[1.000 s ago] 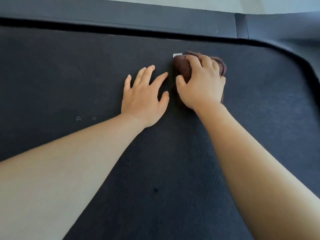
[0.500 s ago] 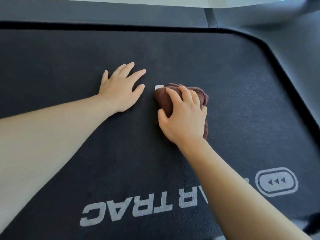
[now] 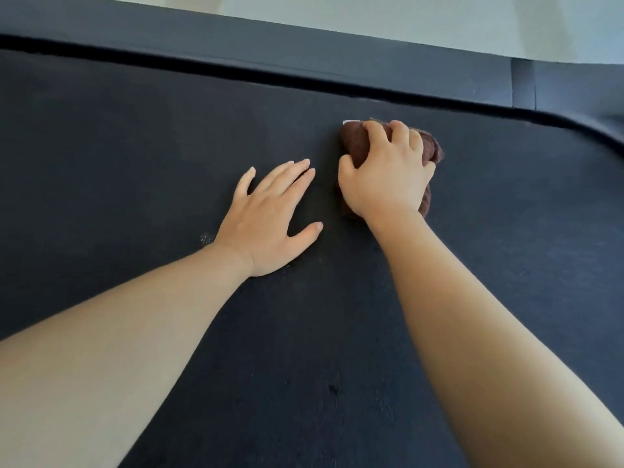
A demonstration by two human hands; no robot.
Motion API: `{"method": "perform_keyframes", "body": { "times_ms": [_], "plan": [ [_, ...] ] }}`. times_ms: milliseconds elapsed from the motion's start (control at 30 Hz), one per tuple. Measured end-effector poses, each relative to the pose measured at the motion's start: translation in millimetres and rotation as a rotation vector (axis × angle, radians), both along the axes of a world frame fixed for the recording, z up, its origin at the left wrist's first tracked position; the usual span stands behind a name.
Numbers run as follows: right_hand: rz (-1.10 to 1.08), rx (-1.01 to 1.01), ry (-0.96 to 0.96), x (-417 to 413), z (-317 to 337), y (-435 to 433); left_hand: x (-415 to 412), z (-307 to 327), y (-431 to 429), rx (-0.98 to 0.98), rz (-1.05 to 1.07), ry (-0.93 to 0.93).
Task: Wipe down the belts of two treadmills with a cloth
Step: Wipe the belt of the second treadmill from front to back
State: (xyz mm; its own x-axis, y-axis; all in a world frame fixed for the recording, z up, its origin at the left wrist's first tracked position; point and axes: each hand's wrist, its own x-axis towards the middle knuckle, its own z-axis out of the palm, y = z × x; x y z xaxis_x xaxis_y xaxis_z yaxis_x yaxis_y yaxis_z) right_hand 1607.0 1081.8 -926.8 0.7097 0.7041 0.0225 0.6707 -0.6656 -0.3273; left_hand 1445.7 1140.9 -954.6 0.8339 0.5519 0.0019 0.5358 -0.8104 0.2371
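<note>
- The treadmill belt (image 3: 135, 146) is seen filling the view on the near side of the side rail (image 3: 304, 59), with a dark gap between them.
- The left hand (image 3: 270, 221) is laid flat on the belt, fingers straight and spread, nothing held. It lies farther from the rail than the other hand and is judged to serve as a brace for the reach.
- The right hand (image 3: 388, 177) is curled over the bunched brown cloth (image 3: 429, 148), which is gripped and pressed to the belt near the rail, presumably to keep wiping pressure.
- A pale speck (image 3: 206, 238) is noted well apart from the rail and judged not yet wiped.
</note>
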Motion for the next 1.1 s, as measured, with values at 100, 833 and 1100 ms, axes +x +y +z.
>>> {"method": "perform_keyframes", "body": {
  "times_ms": [100,833,1100],
  "plan": [
    [-0.003,-0.001,-0.011,18.4,0.0,26.6,-0.7,1.3,1.2,-0.012,-0.010,0.005],
    [-0.149,0.022,-0.076,-134.8,-6.9,-119.5,-60.5,-10.5,-22.9,-0.029,-0.098,-0.097],
    [-0.122,0.017,-0.092,-199.6,-7.0,-146.8,-111.4,-11.4,-39.7,-0.016,-0.136,-0.152]
  ]
}}
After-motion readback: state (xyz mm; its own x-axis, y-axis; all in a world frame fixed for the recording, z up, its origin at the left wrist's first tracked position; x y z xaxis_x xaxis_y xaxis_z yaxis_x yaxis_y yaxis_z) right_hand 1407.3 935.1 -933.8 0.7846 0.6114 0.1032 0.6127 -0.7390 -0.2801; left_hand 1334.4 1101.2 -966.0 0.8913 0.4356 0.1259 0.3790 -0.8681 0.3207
